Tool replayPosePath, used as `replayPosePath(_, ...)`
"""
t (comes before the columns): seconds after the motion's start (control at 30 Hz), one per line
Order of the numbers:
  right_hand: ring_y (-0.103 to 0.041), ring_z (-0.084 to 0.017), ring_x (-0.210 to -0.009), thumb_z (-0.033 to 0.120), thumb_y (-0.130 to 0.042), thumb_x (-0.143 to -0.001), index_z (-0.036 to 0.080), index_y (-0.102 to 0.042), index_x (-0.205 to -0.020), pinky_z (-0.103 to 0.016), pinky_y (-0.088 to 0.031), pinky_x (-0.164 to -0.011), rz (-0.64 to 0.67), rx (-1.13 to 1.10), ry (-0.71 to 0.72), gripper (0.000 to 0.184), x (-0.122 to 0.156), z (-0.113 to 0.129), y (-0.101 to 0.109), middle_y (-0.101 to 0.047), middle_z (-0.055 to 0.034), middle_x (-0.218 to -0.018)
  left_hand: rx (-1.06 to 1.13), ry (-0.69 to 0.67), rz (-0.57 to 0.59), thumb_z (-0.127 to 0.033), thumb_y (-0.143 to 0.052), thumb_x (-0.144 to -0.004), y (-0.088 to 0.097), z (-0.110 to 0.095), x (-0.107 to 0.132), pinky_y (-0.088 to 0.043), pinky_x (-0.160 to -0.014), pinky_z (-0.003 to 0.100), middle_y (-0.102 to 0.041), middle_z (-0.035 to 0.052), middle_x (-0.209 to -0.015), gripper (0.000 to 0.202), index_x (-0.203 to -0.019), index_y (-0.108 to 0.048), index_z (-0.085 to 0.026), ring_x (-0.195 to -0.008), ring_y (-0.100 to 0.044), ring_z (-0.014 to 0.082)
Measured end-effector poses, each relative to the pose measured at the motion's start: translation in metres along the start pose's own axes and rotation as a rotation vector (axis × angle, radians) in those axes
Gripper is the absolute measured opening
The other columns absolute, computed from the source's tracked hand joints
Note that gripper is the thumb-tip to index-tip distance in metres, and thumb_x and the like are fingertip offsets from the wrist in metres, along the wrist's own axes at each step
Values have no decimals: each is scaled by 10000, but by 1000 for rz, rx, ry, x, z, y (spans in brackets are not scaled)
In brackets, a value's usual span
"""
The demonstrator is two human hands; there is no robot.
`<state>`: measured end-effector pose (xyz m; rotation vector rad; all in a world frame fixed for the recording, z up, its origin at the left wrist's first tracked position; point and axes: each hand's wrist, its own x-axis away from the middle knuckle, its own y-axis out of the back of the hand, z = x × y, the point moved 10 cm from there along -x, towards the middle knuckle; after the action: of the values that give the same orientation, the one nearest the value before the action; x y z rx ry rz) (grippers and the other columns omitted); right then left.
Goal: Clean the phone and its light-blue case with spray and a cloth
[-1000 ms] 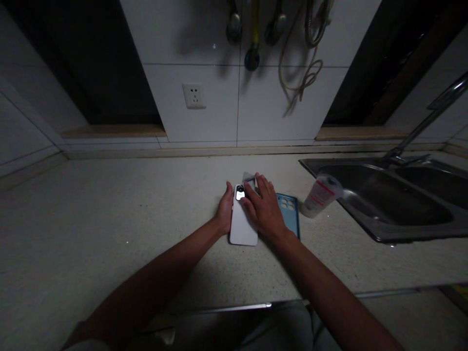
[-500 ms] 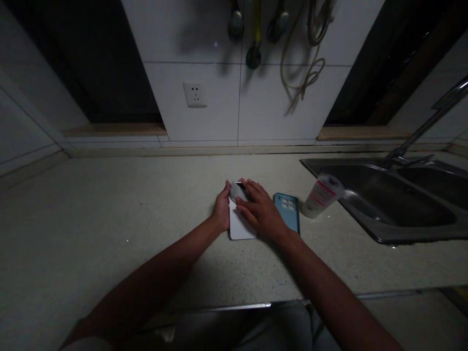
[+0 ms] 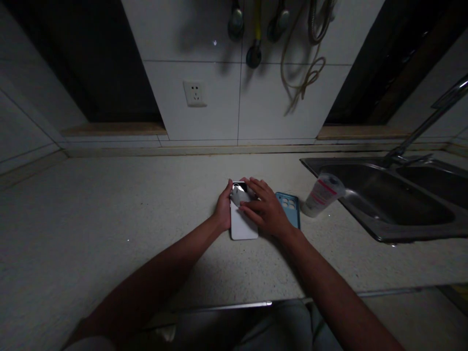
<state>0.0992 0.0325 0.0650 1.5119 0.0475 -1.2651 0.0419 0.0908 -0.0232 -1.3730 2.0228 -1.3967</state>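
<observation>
A white smartphone [image 3: 243, 225] lies back up on the counter, its dark camera strip showing at the far end. My left hand [image 3: 223, 207] grips the phone's left edge, thumb along the side. Over the upper right of the phone is my right hand [image 3: 266, 207], its thumb and fingertips pinching a small greyish-white crumpled cloth [image 3: 236, 196] against the phone's back. Whether this is fabric or tissue I cannot tell. Just right of that hand, a teal phone case [image 3: 291, 210] with camera cutouts lies partly hidden.
A clear plastic cup [image 3: 321, 195] with pink print leans by the steel sink [image 3: 380, 236] on the right, below a faucet [image 3: 420, 131]. The speckled counter [image 3: 109, 204] meets a tiled wall with a socket [image 3: 195, 93], pipe valves and a hanging cord [image 3: 303, 87].
My right hand has slid slightly to the right and nearer me with the cloth, baring more of the phone's dark camera strip. My left hand still grips the phone's edge.
</observation>
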Motion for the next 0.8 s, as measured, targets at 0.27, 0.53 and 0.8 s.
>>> replayPosePath(0.27, -407, -298, -1432, 342, -630, -930, 231, -787, -984, -592, -378, -1134, -64, 26, -128, 200, 7, -25, 7, -503, -106, -1507, 12, -25, 25, -535, -447, -976, 0, -5, -2, -539, -885, 415, -732, 101, -1098, 455, -1246, -648, -229, -931, -719, 253)
replayPosePath(0.53, -363, -311, -1447, 344, -617, -941, 209, -798, -935, -553, -357, -1145, 101, -99, 171, 225, 3, 32, -13, -526, -141, -1469, 18, -60, 6, -541, -487, -960, 7, -8, -4, -500, -961, 461, -712, 116, -1145, 499, -1344, -577, -237, -982, -708, 269)
replayPosePath(0.8, -561, -272, -1063, 402, -612, -942, 202, -787, -891, -455, -460, -896, 175, -124, 176, 271, 10, 48, -18, -631, -139, -1110, -30, -82, -16, -545, -403, -984, 9, -12, -8, -531, -874, 455, -718, 122, -1090, 516, -1363, -528, -218, -930, -719, 286)
